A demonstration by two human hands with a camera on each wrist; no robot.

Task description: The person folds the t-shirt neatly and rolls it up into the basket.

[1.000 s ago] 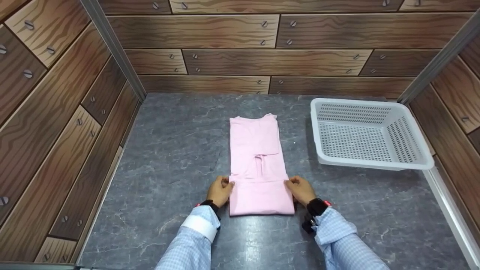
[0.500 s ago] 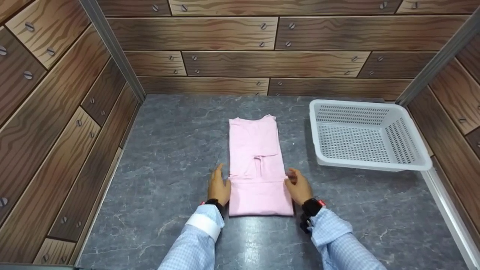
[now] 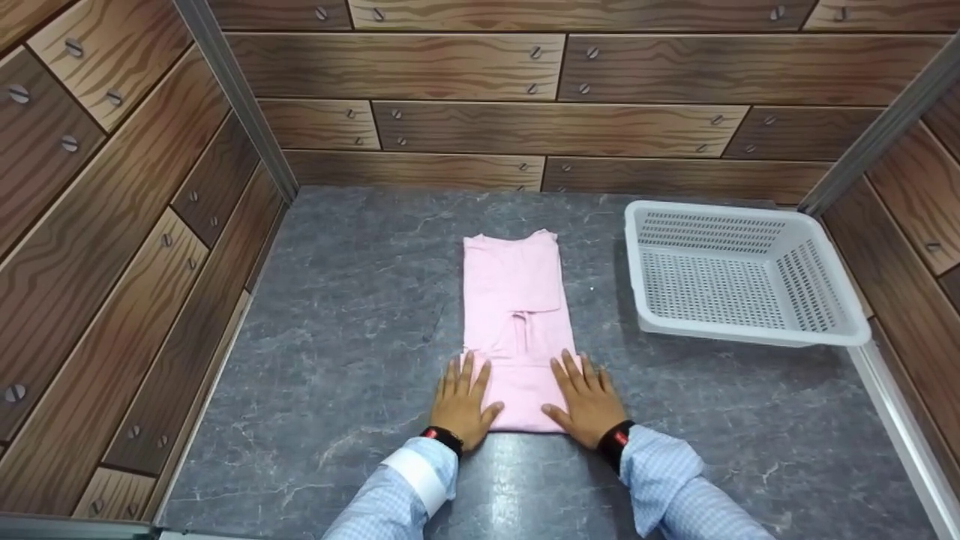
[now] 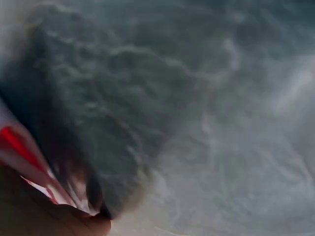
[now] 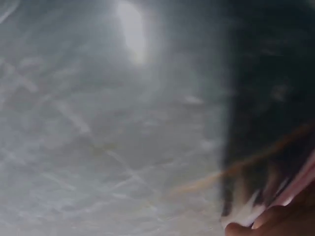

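Observation:
A pink shirt lies folded into a long narrow strip on the grey tabletop, its near end turned up into a flat panel. My left hand rests palm down on the left side of that panel, fingers straight and pointing away from me. On the right side my right hand lies flat in the same way, thumb pointing inward. Bare panel shows between the two thumbs. In the blurred left wrist view a bit of pink cloth appears above the edge of the hand.
A white perforated plastic basket stands at the right, with nothing in it. Wood-patterned walls enclose the grey table at the back and both sides. A metal rail runs along the right edge.
Earlier both hands held the panel's side edges; the left came off its edge first. Now both have moved inward and lie flat on the panel. The shirt keeps its shape.

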